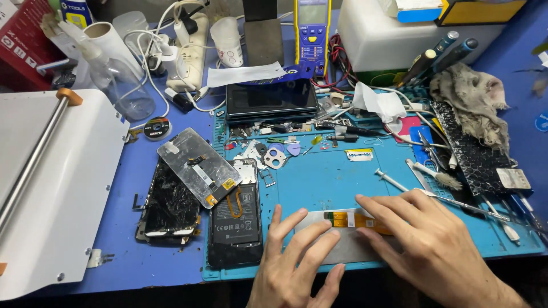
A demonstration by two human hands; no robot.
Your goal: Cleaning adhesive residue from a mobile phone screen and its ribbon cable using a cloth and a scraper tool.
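A flat grey phone panel (348, 242) with an orange flex cable (357, 220) lies near the front edge of the blue work mat (325, 177). My left hand (297, 259) rests on the panel's left end with fingers spread flat. My right hand (431, 245) presses its fingers on the panel's right part, over the flex cable. An opened phone body (235, 219) showing its black battery lies left of my hands. Beside it sit a cracked screen (170, 205) and a loose grey panel (197, 165) leaning across both.
A white machine (51, 188) with a metal roller fills the left. At the back stand a dark tablet (271, 98), a yellow multimeter (312, 31), a power strip (191, 51) and a clear bottle (123, 80). Tweezers, brushes, a grey rag (471, 97) and small parts crowd the mat's right and top.
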